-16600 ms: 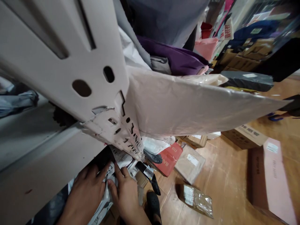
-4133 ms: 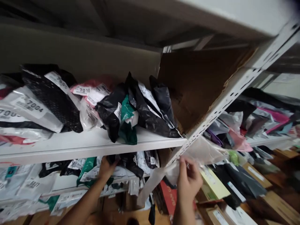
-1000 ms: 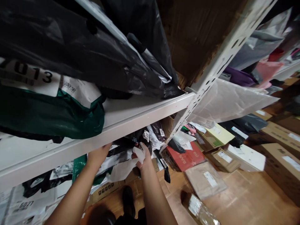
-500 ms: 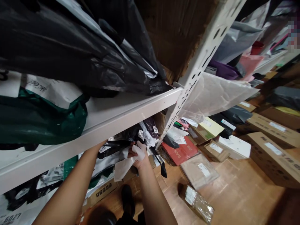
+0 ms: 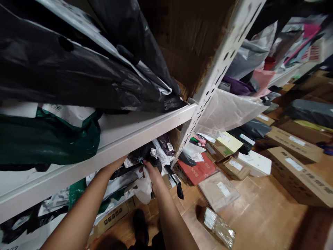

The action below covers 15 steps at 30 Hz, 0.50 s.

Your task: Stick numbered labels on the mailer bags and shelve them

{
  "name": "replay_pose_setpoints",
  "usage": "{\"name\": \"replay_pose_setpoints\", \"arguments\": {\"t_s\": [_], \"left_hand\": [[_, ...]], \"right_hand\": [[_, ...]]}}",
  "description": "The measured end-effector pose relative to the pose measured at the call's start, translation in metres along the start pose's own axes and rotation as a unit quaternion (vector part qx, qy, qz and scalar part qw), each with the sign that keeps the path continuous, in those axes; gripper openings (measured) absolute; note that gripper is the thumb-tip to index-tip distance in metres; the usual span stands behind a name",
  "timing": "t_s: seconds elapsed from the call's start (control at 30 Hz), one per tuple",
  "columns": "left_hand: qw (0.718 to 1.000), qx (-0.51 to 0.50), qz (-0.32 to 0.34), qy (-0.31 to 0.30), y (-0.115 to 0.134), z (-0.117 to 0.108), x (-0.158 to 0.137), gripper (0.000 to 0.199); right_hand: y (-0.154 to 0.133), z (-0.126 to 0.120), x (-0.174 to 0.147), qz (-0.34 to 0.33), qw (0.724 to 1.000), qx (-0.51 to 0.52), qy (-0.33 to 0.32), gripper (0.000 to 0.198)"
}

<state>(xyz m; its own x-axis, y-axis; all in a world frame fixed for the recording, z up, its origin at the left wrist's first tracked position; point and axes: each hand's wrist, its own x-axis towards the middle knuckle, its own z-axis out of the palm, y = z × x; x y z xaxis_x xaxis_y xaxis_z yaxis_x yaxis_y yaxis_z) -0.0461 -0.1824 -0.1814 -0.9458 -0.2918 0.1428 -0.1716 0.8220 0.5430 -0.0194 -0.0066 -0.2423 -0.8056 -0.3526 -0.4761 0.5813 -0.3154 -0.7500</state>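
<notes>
My right hand [image 5: 151, 171] is closed on a crumpled, whitish translucent sheet [image 5: 144, 190] that hangs below the fingers. Its fingertips are at a black plastic parcel [image 5: 142, 152] on the lower shelf, and whether they also grip it cannot be made out. My left forearm [image 5: 90, 198] reaches under the white shelf beam [image 5: 145, 137], which hides the left hand and its fingers among the parcels. Close by lie a white bag [image 5: 162, 152] and a dark parcel with a number label [image 5: 166, 144].
A large black bag [image 5: 78, 76] and a green parcel [image 5: 49, 139] fill the upper shelf. The perforated white post [image 5: 208, 86] stands right of my hands. On the floor are a red box [image 5: 199, 170], a wrapped flat parcel [image 5: 218, 191] and several cartons [image 5: 299, 177].
My right hand has moved slightly left and farther in among the parcels, with the whitish sheet now more bunched. My left hand has slipped behind the beam. The view has shifted a little.
</notes>
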Motion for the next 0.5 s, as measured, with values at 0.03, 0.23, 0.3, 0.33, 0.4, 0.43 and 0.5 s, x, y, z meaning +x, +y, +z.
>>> {"name": "replay_pose_setpoints", "arguments": {"t_s": [0.03,0.23,0.3,0.33,0.4,0.43,0.5], "left_hand": [[1.0,0.002,0.01,0.01,0.008,0.001,-0.003,0.037],[0.996,0.025,0.077,0.04,0.058,0.002,-0.02,0.051],[0.997,0.027,0.056,0.035,0.066,0.004,-0.021,0.05],[0.999,0.021,0.035,0.027,0.067,0.005,-0.02,0.049],[1.0,0.004,-0.006,0.006,0.065,0.008,-0.017,0.053],[1.0,-0.004,-0.018,-0.005,0.063,0.009,-0.014,0.055],[0.999,-0.018,-0.029,-0.016,0.058,0.012,-0.009,0.053]], "right_hand": [[0.001,-0.002,-0.003,-0.026,0.999,-0.037,0.01,0.034],[0.007,-0.02,-0.014,-0.116,0.973,-0.191,0.053,0.035],[0.011,-0.029,-0.015,-0.134,0.965,-0.214,0.07,0.025],[0.013,-0.035,-0.016,-0.146,0.96,-0.222,0.089,0.021],[0.016,-0.048,-0.019,-0.176,0.944,-0.233,0.156,0.015],[0.016,-0.055,-0.021,-0.192,0.932,-0.236,0.197,0.016],[0.012,-0.066,-0.026,-0.214,0.909,-0.241,0.265,0.031]]}}
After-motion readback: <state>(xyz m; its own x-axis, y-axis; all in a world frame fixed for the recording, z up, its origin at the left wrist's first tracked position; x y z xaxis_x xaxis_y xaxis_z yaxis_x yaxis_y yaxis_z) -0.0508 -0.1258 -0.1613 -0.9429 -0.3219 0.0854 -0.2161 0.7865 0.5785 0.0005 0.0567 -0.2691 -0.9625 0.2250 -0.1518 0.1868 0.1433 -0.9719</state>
